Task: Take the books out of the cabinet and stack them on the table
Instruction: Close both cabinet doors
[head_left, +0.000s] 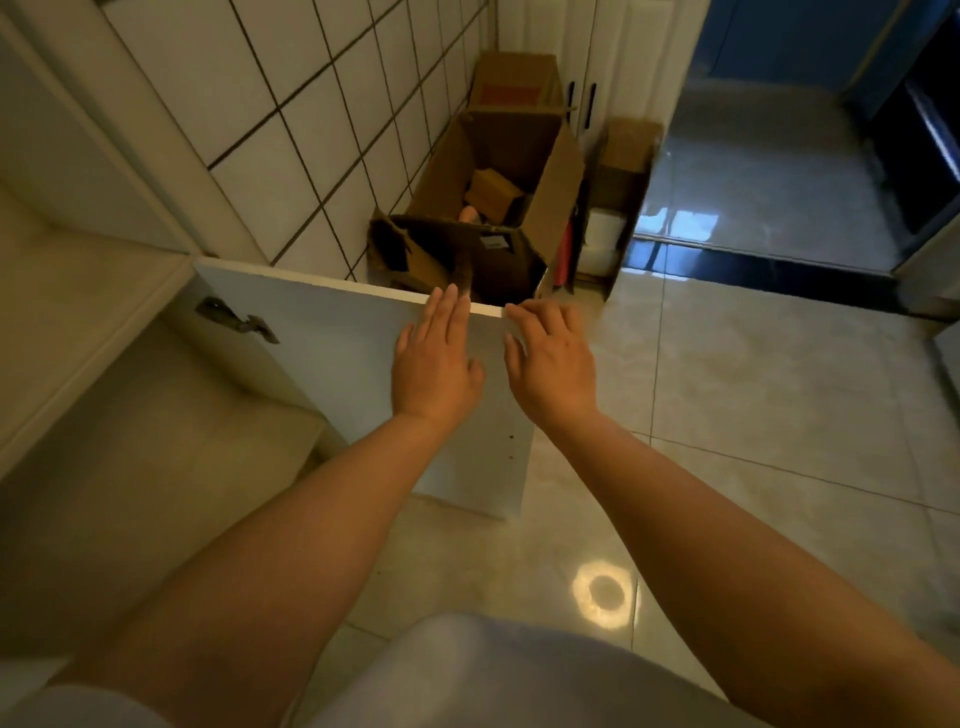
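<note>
Step in hand, as judged: access only, no book is held. The white flat-panel cabinet door (363, 374) is swung out over the glossy beige tiled floor (753, 415), hinged at its inner edge by a dark metal hinge (236, 321). The left hand (434, 353) is laid flat on the door face near its top free corner, fingers straight and close together, fingertips at the top edge. The right hand (550, 356) is set just past the free edge of the door, fingers spread and slightly bent, fingertips at or just off the top corner; actual contact cannot be told. Nothing is gripped by either hand. The pale cabinet interior (130, 467), on the hinge side of the door, is seen only in part, and no books are visible there; where they lie cannot be told. No table is in view. Beyond the door, open brown cardboard boxes (498, 171) are stood against the white tiled wall (291, 130). Next move, as judged: the door is left wide, the view is turned into the cabinet, the books are located, then reached for.
</note>
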